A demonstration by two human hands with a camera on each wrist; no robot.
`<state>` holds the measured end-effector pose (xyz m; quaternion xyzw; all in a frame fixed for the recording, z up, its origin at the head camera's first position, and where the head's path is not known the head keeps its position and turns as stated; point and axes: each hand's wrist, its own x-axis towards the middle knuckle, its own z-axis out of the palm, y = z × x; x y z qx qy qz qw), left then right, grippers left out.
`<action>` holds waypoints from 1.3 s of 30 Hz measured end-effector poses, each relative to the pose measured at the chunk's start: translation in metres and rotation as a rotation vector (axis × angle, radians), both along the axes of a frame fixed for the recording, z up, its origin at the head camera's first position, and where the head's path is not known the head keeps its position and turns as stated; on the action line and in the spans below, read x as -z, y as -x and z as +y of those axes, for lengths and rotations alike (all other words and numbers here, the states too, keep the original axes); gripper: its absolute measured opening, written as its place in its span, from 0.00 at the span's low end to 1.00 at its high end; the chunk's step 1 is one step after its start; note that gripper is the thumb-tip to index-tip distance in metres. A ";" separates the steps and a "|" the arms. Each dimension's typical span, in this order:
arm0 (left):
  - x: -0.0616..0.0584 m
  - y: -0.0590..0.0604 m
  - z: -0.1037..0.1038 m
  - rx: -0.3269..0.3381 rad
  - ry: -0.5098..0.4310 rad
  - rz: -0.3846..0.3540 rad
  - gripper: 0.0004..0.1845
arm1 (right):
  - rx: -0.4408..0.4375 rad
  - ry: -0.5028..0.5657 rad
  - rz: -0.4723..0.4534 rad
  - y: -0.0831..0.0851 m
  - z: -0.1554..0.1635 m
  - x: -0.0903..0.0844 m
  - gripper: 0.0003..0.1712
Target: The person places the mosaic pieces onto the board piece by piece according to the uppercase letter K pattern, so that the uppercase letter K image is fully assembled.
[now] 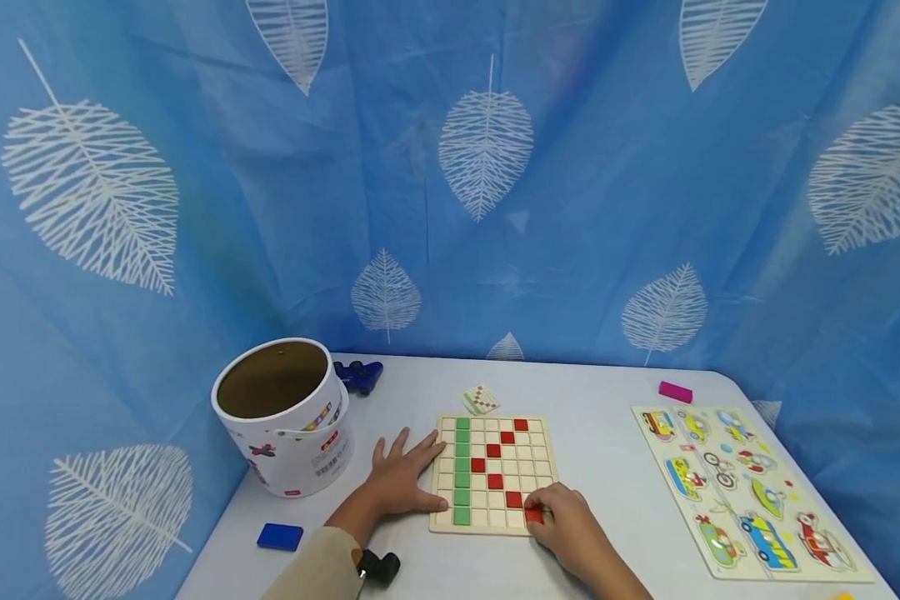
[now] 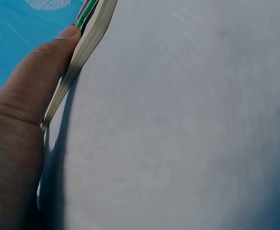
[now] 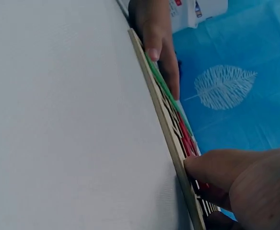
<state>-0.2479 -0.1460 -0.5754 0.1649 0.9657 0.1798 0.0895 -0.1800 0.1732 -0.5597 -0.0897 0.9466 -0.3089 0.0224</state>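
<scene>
A wooden grid board point(image 1: 525, 479) lies on the white table, with a column of green tiles point(image 1: 462, 479) near its left side. Red tiles point(image 1: 495, 482) form a sideways V, giving a K shape. My left hand point(image 1: 401, 483) spreads its fingers along the board's left edge, thumb at the lower left corner. At the bottom right of the grid my right hand point(image 1: 570, 529) pinches a red tile point(image 1: 533, 515) with curled fingers, partly covering it. Behind the board sits a small pattern card point(image 1: 481, 399) with a similar green and red design.
To the left stands a white bucket point(image 1: 330, 458) with a handle; a blue game controller point(image 1: 363, 377) is behind it. A blue block point(image 1: 280, 537) lies in front. On the right are a picture puzzle board point(image 1: 720, 500) and a magenta block point(image 1: 676, 392). A blue curtain point(image 1: 555, 275) hangs behind.
</scene>
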 end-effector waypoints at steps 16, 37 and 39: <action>0.001 0.000 -0.002 -0.017 0.006 0.014 0.61 | 0.054 -0.023 -0.010 -0.009 -0.006 0.003 0.08; -0.002 -0.002 0.000 -0.027 0.027 0.026 0.61 | 0.019 -0.066 0.067 -0.012 -0.004 0.003 0.06; -0.003 -0.003 0.000 -0.029 0.026 0.029 0.61 | 0.024 -0.044 0.053 -0.012 -0.004 0.004 0.06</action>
